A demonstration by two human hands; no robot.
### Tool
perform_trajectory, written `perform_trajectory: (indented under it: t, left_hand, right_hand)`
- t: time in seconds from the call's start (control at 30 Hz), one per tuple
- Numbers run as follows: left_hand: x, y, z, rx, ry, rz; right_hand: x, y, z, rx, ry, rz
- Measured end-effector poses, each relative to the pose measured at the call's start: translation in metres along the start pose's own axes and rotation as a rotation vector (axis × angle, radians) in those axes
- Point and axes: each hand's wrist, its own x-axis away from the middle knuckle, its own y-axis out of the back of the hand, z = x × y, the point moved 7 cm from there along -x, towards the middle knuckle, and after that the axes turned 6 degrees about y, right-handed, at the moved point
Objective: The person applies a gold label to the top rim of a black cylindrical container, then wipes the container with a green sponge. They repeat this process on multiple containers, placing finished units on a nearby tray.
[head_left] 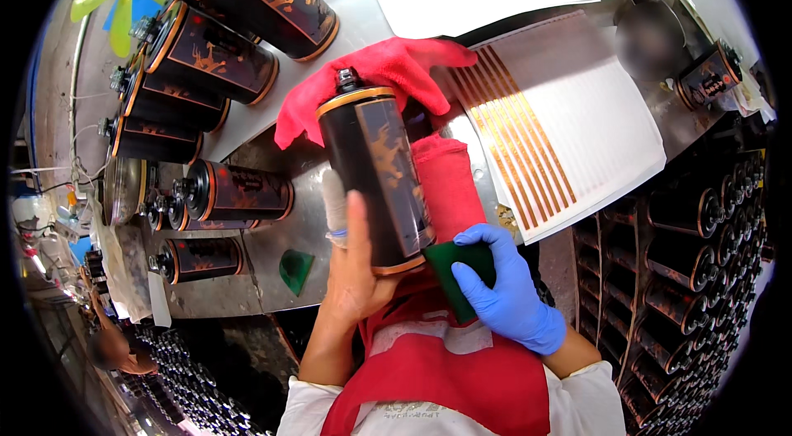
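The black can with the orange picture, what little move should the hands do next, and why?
Probably slide the green pad up the black cylindrical can. The blue-gloved right hand presses the pad against the can's bottom edge, while the bare left hand holds the can steady.

A blue glove covers the right hand [505,287], the left hand [355,267] is bare, with short white sleeves and red apron.
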Motion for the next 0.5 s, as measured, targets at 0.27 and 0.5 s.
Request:
perform_trajectory:
  t: [0.27,0.5]
  left_hand:
    - [0.009,0.003,0.045,0.026,0.242,0.117]
    - [0.000,-0.002,-0.020,-0.412,-0.087,-0.004]
  right_hand:
    - [-0.001,0.022,-0.023,0.132,-0.116,-0.084]
    - [-0.003,-0.012,0.017,0.050,0.044,0.053]
